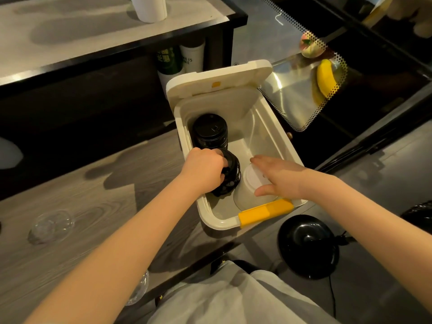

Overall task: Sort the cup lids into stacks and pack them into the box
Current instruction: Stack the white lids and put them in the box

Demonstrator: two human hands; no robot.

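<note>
Packing looks well along: one black lid stack (210,132) stands far-left inside the white box (219,224); the left hand (203,168) grips a second black stack (231,174) nearer; the right hand (280,177), fingers straight, rests on a white lid stack (247,190) near-right; clear lids (50,226) lie unpacked on the table (93,195), left.

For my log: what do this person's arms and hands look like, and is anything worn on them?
Both forearms are bare as far as the picture shows, with no sleeves in view. The left hand and the right hand wear no gloves, and no watch, bracelet or ring shows on the wrists or fingers. A light grey garment shows at the bottom of the view.
</note>
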